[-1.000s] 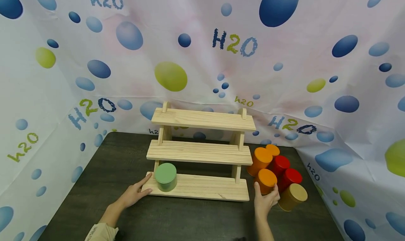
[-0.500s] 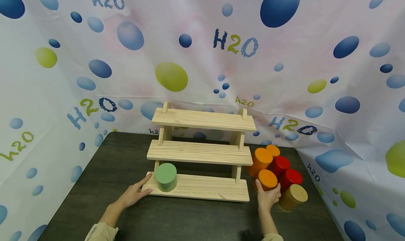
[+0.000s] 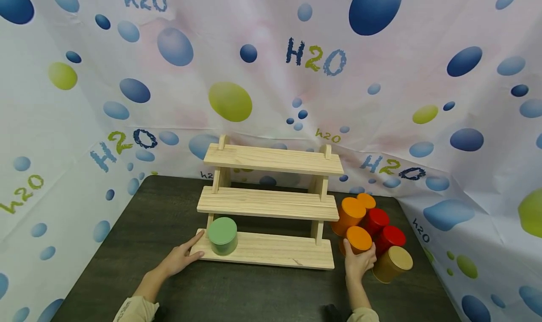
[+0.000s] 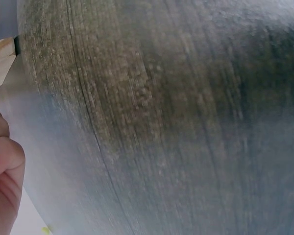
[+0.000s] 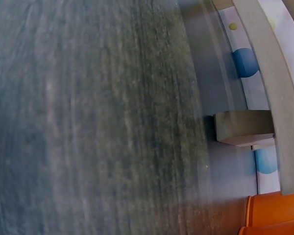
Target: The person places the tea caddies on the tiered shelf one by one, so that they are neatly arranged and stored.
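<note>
A three-tier wooden display shelf point(image 3: 271, 204) stands on the dark table. My left hand point(image 3: 178, 260) holds the left end of its bottom board, thumb toward the front. Right beside those fingers, a green lidded canister point(image 3: 222, 236) sits upright on that board. My right hand point(image 3: 359, 263) grips the front orange canister point(image 3: 359, 240) between thumb and fingers, low on its side; its base is partly hidden. In the left wrist view only part of the left hand point(image 4: 5, 171) shows at the edge. Orange canister walls point(image 5: 277, 213) appear in the right wrist view's lower corner, without the hand.
Around the gripped canister stand an orange canister point(image 3: 352, 211), a smaller-looking orange one point(image 3: 366, 200), two red canisters point(image 3: 375, 220) and a yellow one point(image 3: 392, 264), close together. Dark table surface point(image 3: 254, 294) lies in front of the shelf. A patterned curtain point(image 3: 271, 77) backs the table.
My right hand has shifted slightly up and closer round the front orange canister, and its sleeve has come into view. The left hand, shelf and green canister look unmoved.
</note>
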{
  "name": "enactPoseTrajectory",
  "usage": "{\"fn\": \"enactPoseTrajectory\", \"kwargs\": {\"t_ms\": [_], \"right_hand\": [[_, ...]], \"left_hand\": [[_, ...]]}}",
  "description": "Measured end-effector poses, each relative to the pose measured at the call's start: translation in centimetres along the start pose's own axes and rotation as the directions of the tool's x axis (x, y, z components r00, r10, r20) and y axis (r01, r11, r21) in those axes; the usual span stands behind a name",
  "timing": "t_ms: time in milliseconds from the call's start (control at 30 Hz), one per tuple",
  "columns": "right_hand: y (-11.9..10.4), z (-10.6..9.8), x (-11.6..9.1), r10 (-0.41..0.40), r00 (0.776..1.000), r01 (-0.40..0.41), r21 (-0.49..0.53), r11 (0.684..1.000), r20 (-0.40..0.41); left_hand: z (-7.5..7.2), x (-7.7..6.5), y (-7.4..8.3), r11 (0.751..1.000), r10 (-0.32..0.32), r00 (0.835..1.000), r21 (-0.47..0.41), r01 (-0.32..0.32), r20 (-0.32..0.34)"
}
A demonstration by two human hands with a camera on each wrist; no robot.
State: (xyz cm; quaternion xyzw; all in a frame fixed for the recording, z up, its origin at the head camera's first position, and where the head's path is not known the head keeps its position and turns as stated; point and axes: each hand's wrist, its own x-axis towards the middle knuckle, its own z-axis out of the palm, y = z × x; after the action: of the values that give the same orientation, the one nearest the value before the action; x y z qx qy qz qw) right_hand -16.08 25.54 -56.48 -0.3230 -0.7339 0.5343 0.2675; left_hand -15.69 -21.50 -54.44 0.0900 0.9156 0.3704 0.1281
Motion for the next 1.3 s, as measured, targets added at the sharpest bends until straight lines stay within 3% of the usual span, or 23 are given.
{"fn": "enactPoseTrajectory", "kwargs": {"t_ms": [300,667,1300], "right_hand": [[0.6,0.0,0.0,-0.039,0.999,0.041,0.041,0.998,-0.035],[1.0,-0.4,-0.4,-0.077,0.996,0.082,0.107,0.991,-0.050],[-1.3,-1.3,-2.3,-0.192,0.981,0.195,0.112,0.974,-0.040]], "left_hand": [[0.0,-0.2,0.1,1.000,0.008,1.000,0.011,-0.008,-0.025],[0.0,0.0,0.0,1.000,-0.011,1.000,0.017,0.011,-0.005],[0.0,0.0,0.0,1.000,0.003,1.000,0.008,-0.003,-0.017]]}}
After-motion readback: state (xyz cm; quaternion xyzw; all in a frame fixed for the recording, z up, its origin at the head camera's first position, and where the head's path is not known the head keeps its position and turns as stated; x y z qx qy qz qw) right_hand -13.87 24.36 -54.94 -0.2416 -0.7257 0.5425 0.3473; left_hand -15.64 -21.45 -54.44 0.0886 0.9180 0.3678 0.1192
